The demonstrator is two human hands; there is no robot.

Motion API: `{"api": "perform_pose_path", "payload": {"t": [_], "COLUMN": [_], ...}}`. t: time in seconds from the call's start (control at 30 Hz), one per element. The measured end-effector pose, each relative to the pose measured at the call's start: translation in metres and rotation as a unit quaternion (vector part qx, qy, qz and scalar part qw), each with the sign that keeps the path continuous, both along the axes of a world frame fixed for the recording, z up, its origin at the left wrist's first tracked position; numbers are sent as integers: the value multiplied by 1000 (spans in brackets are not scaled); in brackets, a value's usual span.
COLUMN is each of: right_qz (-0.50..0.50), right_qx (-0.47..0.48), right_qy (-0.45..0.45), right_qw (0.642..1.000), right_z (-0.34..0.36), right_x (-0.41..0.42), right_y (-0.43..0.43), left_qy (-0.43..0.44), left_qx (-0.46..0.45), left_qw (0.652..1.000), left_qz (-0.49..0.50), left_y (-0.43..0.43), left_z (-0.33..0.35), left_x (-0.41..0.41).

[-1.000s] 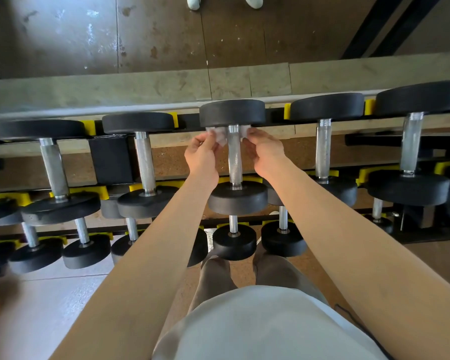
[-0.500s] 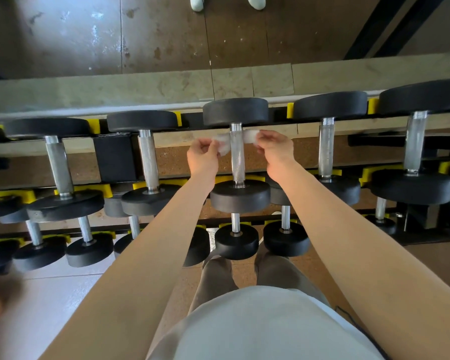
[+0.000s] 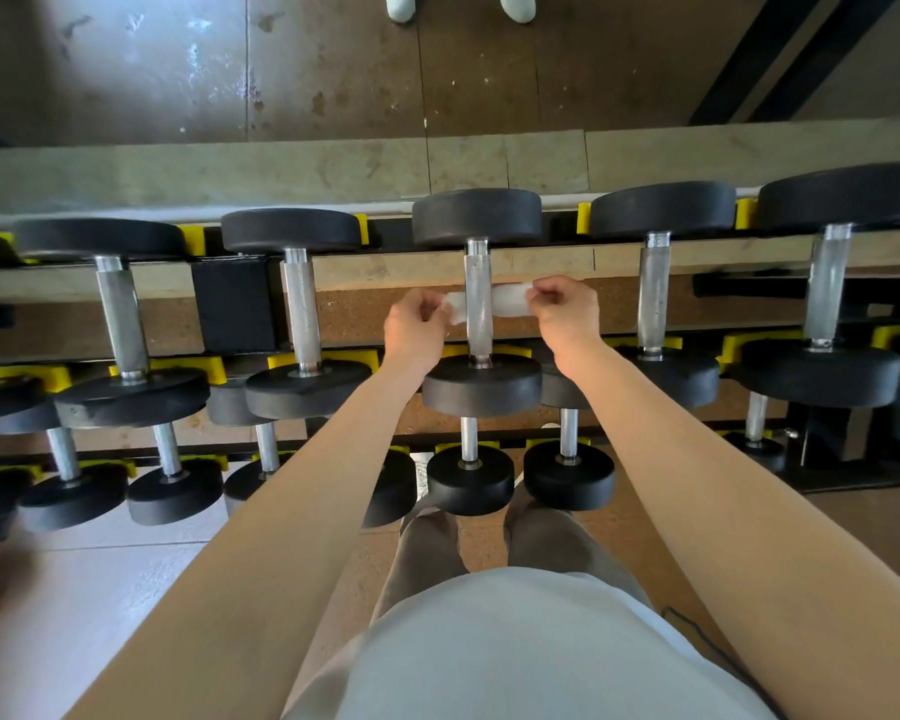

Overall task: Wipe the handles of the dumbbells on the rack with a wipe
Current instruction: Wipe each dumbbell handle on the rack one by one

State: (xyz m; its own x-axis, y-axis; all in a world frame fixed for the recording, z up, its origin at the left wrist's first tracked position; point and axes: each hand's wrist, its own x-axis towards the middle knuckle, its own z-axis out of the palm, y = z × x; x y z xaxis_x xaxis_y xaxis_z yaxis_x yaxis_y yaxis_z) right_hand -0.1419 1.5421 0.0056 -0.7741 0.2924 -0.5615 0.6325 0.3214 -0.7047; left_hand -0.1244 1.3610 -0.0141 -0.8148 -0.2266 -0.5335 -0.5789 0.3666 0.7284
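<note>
Standing well left of the middle dumbbell's handle (image 3: 478, 304), a neighbour handle (image 3: 301, 314) leaves an open gap holding the left hand (image 3: 414, 330), its curled fingers (image 3: 426, 304) pinching the wipe (image 3: 510, 299), which passes behind the middle handle. Just right of that handle, the right hand (image 3: 562, 314) pinches the wipe's other end; the next handle (image 3: 653, 298) stands well clear.

A white wipe (image 3: 510, 299) loops behind the knurled steel handle (image 3: 478, 283) of a black racked dumbbell (image 3: 481, 388).

A black rack (image 3: 232, 304) with yellow cradles (image 3: 357, 358) carries two tiers: large dumbbells (image 3: 302, 314) side by side on the upper rails, small dumbbells (image 3: 470, 480) on the lower.
</note>
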Motion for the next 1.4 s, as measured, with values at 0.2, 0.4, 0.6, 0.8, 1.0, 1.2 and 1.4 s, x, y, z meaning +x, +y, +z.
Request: {"api": "perform_pose_path", "payload": {"t": [0.2, 0.4, 0.6, 0.8, 1.0, 1.2, 1.4], "right_qz": [143, 239, 322, 324, 315, 260, 149], "right_qx": [20, 73, 138, 92, 81, 71, 236], "right_qy": [-43, -71, -86, -116, -74, -1, 136], "right_qw": [989, 966, 933, 934, 943, 963, 951], "right_z": [-4, -2, 0, 2, 17, 34, 50], "right_x": [17, 18, 22, 18, 30, 59, 90], "right_y": [-2, 0, 14, -10, 5, 19, 79], "left_qy": [-4, 13, -6, 7, -38, -39, 30], "left_qx": [-48, -121, -131, -102, -55, -43, 78], "left_qw": [997, 980, 963, 974, 978, 987, 993], "left_qz": [-53, -156, -234, -203, -196, -153, -85], "left_y": [-15, -24, -20, -43, -10, 4, 20], "left_z": [3, 7, 6, 24, 26, 34, 65], "left_x": [15, 21, 28, 42, 38, 29, 32]}}
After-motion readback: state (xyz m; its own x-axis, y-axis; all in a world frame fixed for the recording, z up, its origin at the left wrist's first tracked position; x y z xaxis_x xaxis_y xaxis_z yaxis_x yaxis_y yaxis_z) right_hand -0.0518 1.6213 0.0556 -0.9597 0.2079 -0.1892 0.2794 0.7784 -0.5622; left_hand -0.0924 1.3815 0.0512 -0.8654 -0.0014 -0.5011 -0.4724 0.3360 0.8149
